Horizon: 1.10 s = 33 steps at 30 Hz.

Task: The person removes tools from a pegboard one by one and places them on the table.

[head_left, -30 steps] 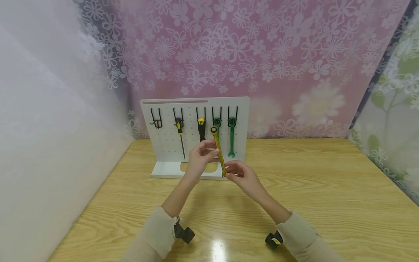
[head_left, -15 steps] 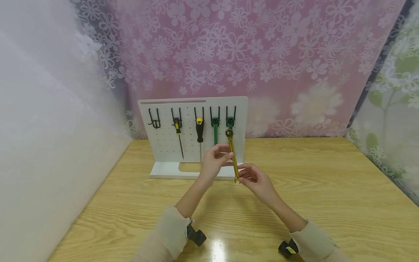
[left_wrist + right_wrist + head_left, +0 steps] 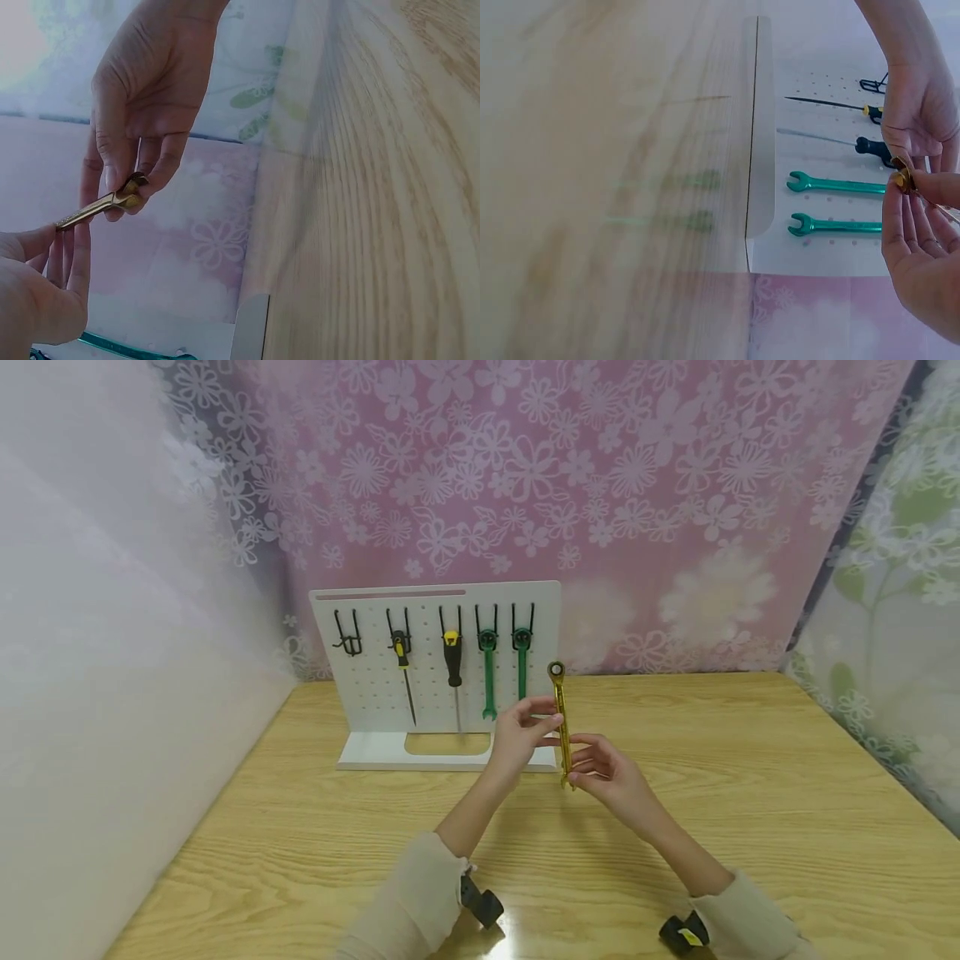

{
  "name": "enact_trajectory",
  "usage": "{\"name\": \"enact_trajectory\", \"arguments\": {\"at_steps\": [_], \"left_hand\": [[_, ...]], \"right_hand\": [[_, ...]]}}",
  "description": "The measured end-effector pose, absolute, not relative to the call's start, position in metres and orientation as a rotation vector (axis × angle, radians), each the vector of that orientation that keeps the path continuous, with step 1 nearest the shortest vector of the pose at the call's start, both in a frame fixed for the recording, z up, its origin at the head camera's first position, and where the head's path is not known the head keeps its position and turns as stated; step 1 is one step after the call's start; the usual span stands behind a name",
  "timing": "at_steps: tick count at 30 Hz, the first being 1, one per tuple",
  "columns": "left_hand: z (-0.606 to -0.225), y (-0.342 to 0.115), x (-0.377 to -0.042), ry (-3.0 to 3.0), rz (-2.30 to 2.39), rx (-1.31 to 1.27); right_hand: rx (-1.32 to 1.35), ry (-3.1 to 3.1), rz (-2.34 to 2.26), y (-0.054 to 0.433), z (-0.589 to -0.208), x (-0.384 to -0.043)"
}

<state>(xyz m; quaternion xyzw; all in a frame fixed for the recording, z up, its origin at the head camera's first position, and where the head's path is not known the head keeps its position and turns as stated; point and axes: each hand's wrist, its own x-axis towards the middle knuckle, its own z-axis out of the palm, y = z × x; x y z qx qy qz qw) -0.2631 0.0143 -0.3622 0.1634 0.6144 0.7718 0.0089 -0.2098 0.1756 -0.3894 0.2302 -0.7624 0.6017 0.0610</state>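
Note:
A gold combination wrench stands nearly upright in the air in the head view, ring end up and open end down. My left hand pinches it around the middle of its shank, between thumb and fingers. Lower down, the thumb and fingers of my right hand pinch it by the open end. In the left wrist view the wrench runs between both hands, its jaw end at the right hand. From the right wrist, only the gold end shows clearly at the fingertips.
Behind the hands stands a white pegboard on a base. Its hooks carry a thin screwdriver, a thicker black-handled screwdriver and two green wrenches. A bare hook is at the far left. Wood table extends right.
Both hands have moved right together with the gold wrench, from in front of the pegboard to just beyond its right edge. The wrench now stands more upright, and the green wrenches are more exposed.

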Motion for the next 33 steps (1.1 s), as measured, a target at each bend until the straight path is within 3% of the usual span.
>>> {"name": "enact_trajectory", "arguments": {"at_steps": [15, 33], "left_hand": [[-0.382, 0.046, -0.271, 1.980, 2.415, 0.504], [-0.402, 0.052, -0.264, 1.977, 2.301, 0.500]], "right_hand": [[0.585, -2.330, 1.906, 0.197, -0.394, -0.211], [0.527, -2.345, 2.059, 0.207, -0.401, -0.214]]}}
